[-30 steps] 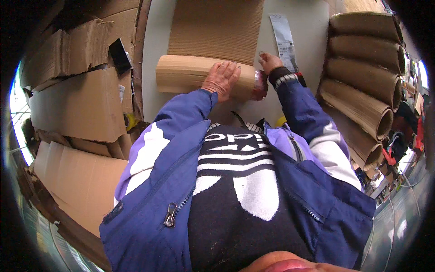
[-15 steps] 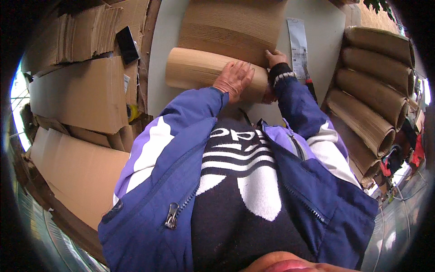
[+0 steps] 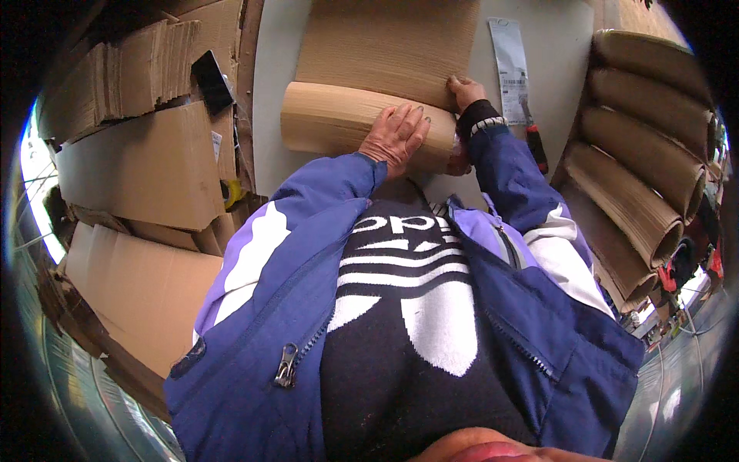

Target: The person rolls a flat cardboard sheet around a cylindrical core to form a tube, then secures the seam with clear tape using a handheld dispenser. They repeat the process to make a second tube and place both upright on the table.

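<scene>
A roll of brown corrugated cardboard (image 3: 331,119) lies across the table, joined to a flat stretch of the same ribbed sheet (image 3: 389,46) beyond it. My left hand (image 3: 396,138) rests on top of the roll, fingers stretched out over its curve. At the sheet's right edge, just past the roll, the fingers of my right hand (image 3: 467,94) close on the cardboard; their undersides are hidden. Something reddish shows at the roll's right end, too small to make out.
The pale table (image 3: 269,46) holds a white printed label strip (image 3: 506,69) and a red-and-black handled knife (image 3: 535,146) on the right. Several cardboard rolls (image 3: 623,185) are stacked beyond. To the left stand cardboard stacks (image 3: 142,169), a dark phone (image 3: 212,81) and a yellow tape roll (image 3: 231,192).
The view has shifted slightly. My left hand stays on the roll, and my right hand stays at the sheet's edge, a little farther up. The roll looks almost the same.
</scene>
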`<state>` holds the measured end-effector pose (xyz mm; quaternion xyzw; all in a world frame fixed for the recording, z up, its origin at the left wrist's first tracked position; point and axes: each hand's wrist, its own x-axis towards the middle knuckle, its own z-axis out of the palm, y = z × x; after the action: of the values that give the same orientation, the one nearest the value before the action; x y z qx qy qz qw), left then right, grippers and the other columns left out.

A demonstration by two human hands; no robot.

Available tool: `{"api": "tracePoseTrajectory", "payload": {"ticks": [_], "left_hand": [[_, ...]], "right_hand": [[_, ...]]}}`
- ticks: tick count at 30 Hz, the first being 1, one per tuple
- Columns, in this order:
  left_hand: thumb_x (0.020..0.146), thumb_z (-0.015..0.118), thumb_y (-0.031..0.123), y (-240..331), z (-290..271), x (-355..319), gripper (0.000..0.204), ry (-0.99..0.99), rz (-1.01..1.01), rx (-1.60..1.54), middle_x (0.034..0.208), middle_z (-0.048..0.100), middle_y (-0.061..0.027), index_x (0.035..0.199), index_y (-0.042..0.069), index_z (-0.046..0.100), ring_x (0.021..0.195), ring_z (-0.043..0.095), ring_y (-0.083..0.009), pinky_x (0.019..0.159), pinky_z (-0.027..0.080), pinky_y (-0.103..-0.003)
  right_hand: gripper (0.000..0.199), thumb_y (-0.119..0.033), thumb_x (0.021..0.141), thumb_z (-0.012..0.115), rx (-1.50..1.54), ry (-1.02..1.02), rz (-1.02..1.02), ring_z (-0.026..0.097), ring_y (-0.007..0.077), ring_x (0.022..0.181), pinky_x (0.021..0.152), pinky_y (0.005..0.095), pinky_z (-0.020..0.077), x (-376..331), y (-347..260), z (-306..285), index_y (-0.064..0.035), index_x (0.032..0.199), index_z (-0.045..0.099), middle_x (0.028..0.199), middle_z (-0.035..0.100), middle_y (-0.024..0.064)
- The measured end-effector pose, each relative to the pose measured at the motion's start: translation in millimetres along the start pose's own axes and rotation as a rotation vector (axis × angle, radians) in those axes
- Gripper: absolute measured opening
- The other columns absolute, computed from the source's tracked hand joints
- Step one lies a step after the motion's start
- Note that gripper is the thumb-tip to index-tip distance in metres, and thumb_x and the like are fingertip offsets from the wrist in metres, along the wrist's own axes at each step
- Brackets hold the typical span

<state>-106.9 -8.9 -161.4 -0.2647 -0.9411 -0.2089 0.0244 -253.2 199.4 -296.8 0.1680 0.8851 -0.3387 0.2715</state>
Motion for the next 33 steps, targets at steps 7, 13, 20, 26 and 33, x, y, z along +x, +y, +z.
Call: {"api": "tracePoseTrajectory", "payload": {"ticks": [7,13,20,26,33], "left_hand": [[0.063,0.070,0.017,-0.5,-3.2,6.2,0.087,-0.079,-0.028,-0.055,0.145,0.042,-0.0185,0.143,0.006,0.038,0.135,0.039,-0.0387,0.112,0.030,-0.055],[0.065,0.068,0.015,0.5,-4.1,7.1,0.083,-0.050,-0.035,-0.080,0.143,0.041,-0.0190,0.142,0.005,0.039,0.136,0.039,-0.0389,0.111,0.030,-0.055],[0.065,0.069,0.017,-1.7,-4.4,5.0,0.084,-0.146,-0.040,-0.070,0.146,0.039,-0.0199,0.144,0.007,0.040,0.138,0.036,-0.0389,0.113,0.029,-0.054],[0.077,0.062,0.025,-4.5,15.4,-3.6,0.070,-0.082,-0.040,-0.007,0.147,0.040,-0.0193,0.143,0.011,0.044,0.140,0.034,-0.0386,0.113,0.027,-0.056],[0.085,0.057,0.034,-0.9,49.6,-10.0,0.056,0.043,-0.079,0.097,0.143,0.047,-0.0143,0.137,0.015,0.053,0.132,0.042,-0.0377,0.107,0.030,-0.062]], "right_hand": [[0.038,-0.027,0.090,0.067,0.032,0.302,-0.290,0.066,0.0319,0.109,0.094,0.0397,0.0507,-49.1,16.2,-99.6,-0.0065,0.121,0.063,0.114,0.069,0.0169],[0.061,-0.027,0.080,0.077,-0.765,0.295,0.046,0.049,0.0381,0.127,0.107,0.0488,0.0404,-84.5,144.6,-171.5,-0.0083,0.132,0.054,0.129,0.056,0.0200],[0.047,-0.024,0.086,0.069,-0.438,0.439,-0.365,0.057,0.0369,0.113,0.097,0.0469,0.0462,-120.0,122.2,-178.3,-0.0055,0.127,0.057,0.119,0.060,0.0179],[0.042,-0.020,0.096,0.055,-0.094,-0.191,-0.797,0.063,0.0331,0.114,0.095,0.0399,0.0501,-126.9,-79.9,-107.7,-0.0219,0.138,0.054,0.130,0.062,0.0158],[0.065,-0.017,0.096,0.052,-0.943,-0.497,-0.819,0.069,0.0365,0.099,0.081,0.0458,0.0577,-132.4,-209.7,1.5,-0.0478,0.150,0.031,0.112,0.065,0.0165]]}}
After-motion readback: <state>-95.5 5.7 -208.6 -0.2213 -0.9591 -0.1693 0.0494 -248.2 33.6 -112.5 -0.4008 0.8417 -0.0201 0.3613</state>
